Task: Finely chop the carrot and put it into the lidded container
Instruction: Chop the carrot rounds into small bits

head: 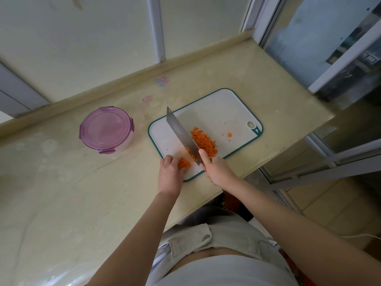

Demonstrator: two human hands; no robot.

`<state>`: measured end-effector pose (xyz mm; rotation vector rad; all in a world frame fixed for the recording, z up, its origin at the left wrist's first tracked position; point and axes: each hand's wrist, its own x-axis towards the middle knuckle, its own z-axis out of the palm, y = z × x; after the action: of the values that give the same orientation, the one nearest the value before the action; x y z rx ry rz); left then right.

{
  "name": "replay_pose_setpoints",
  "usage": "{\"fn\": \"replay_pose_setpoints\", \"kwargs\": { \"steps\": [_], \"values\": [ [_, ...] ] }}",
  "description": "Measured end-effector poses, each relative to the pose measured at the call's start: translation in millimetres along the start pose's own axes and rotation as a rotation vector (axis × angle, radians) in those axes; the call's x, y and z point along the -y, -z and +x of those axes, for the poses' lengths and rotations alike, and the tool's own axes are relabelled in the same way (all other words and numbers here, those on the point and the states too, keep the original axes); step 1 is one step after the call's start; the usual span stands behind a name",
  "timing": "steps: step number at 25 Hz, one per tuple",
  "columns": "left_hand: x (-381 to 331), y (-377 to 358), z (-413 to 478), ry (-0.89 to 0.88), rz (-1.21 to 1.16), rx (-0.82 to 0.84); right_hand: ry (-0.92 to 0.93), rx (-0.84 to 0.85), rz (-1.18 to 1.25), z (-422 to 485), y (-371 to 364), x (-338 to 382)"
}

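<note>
A white cutting board (222, 108) with a teal rim lies on the counter. On it sits a pile of chopped carrot (204, 142), with a few stray bits to its right. My left hand (170, 172) holds down a bunch of carrot strips (183, 163) at the board's near edge with curled fingers. My right hand (216, 170) grips the handle of a cleaver (181, 135), whose blade stands on the board between the strips and the pile. A round container with a purple clip lid (106, 129), lid on, stands left of the board.
The beige counter (82, 193) ends in a raised back ledge against the wall and window. Its right edge drops off just past the board, with a sliding door frame beyond. A plastic sheet lies at the near left corner.
</note>
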<state>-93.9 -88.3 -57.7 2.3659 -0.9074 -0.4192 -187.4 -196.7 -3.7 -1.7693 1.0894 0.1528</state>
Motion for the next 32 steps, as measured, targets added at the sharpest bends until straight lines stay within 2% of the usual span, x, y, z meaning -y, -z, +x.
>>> {"fn": "replay_pose_setpoints", "kwargs": {
  "steps": [6, 17, 29, 32],
  "values": [
    [2, 3, -2, 0.02, -0.087, -0.033, -0.03, 0.026, 0.021, -12, 2, -3],
    [2, 2, -1, -0.042, 0.019, -0.047, -0.035, 0.033, -0.05, -7, -13, -8],
    [5, -3, 1, -0.049, 0.022, -0.082, -0.007, -0.015, -0.176, -6, -25, -9],
    [6, -2, 2, -0.045, -0.014, -0.084, 0.006, 0.025, -0.192, -3, -20, -7]
  ]
}}
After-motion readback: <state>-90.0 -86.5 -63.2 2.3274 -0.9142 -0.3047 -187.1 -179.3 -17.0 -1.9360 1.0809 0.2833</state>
